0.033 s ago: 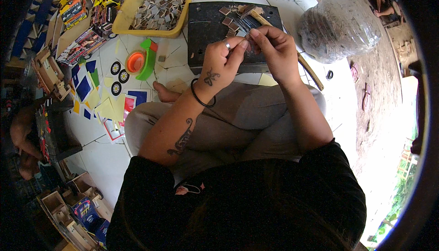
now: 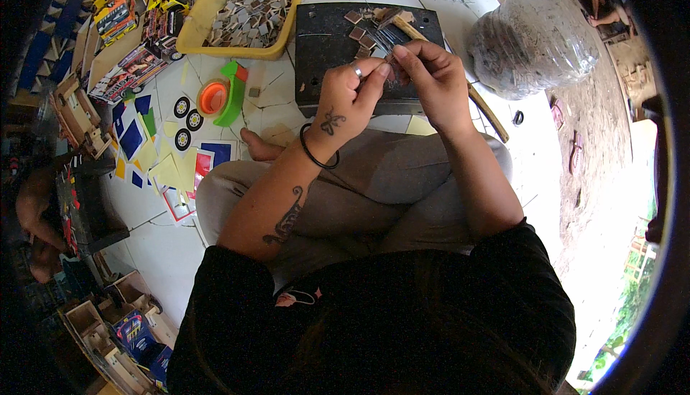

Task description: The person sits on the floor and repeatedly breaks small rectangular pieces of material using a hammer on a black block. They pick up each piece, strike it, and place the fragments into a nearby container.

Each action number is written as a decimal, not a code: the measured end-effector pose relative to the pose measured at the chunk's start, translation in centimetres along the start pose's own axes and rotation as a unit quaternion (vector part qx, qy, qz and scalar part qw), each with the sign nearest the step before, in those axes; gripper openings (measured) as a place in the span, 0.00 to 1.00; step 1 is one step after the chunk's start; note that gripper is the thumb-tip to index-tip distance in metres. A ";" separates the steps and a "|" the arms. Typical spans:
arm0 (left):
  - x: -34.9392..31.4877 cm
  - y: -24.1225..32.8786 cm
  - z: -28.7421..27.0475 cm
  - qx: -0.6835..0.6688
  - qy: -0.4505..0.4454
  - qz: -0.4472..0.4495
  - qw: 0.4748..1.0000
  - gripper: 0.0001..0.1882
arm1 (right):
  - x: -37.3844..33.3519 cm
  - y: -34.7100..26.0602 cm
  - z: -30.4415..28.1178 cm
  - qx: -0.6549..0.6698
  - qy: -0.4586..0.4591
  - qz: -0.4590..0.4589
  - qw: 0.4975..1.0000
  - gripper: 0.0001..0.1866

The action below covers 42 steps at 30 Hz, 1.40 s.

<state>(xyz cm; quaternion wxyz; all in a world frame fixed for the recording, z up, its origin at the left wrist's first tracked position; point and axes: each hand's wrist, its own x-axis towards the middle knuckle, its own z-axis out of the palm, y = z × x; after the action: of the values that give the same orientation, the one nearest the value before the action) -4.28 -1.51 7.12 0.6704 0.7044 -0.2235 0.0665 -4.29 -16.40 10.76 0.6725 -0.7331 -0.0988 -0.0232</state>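
Note:
Both of my hands meet above the front part of a black block [image 2: 316, 71]. My left hand [image 2: 343, 100], with a ring and a black wristband, is closed, thumb pressed against the forefinger. My right hand [image 2: 438, 82] pinches close beside it, fingertips almost touching. Whatever lies between the fingertips is too small to make out. Thin metal wires [image 2: 386, 37] show just beyond the fingers, on the block. Small brown square pieces [image 2: 357, 33] lie loose there too. A wooden-handled tool [image 2: 489, 113] slants across the block's right side, partly hidden behind my right hand.
A yellow tub [image 2: 190, 25] full of small square pieces stands far left. Nearby are a green tape dispenser [image 2: 234, 97], black toy wheels [image 2: 183, 138], sticker sheets [image 2: 169, 172] and boxed toys [image 2: 115, 17]. A bulging clear plastic bag [image 2: 532, 43] sits at right. Another person's arm [image 2: 36, 201] shows far left.

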 end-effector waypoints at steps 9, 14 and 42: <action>0.5 -0.4 -0.1 -0.009 -0.013 0.005 1.000 0.12 | 0.6 0.4 -0.3 0.041 -0.007 -0.016 0.999 0.10; 0.4 -0.6 -0.3 -0.003 -0.019 0.016 1.000 0.12 | 0.6 0.2 -0.5 0.054 -0.026 0.009 0.998 0.11; 1.7 -5.1 -1.9 0.193 0.008 0.011 0.981 0.09 | 3.3 5.4 -2.1 0.105 0.029 0.059 0.992 0.06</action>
<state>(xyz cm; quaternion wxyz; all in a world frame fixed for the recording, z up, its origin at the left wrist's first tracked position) -0.35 0.01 3.31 0.5227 0.8174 -0.2091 0.1218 0.11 -18.57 6.23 0.7488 -0.6617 -0.0375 0.0055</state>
